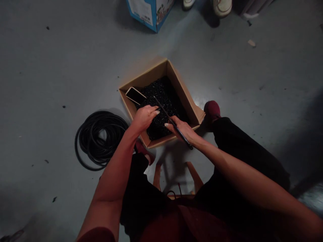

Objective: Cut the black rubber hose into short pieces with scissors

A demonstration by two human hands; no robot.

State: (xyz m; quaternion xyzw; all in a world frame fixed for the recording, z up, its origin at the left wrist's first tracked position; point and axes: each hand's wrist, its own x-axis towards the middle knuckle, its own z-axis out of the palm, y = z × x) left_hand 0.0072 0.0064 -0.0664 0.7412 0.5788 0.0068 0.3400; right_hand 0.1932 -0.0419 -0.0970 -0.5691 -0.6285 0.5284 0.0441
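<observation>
Between my feet on the floor stands an open cardboard box point(185, 89), with a mass of small shiny black pieces point(161, 90) inside. My left hand point(145, 117) is over the box's near left part, its fingers pinched together; whatever is between them is too dark to make out. My right hand point(182, 129) grips a long thin dark tool point(163, 109), perhaps a knife or shears. Its narrow end points up and left over the black pieces, and its thicker end sticks out past my wrist. A flat black rectangle with a pale edge point(136, 96) leans inside the box's left corner.
Left of the box lies a coil of black hose or cable point(87, 134). A blue printed box point(153, 16) stands at the top, near another person's shoes point(222, 7). Below the cardboard box, wooden stool legs point(194, 176) show between my legs. Small scraps dot the grey floor.
</observation>
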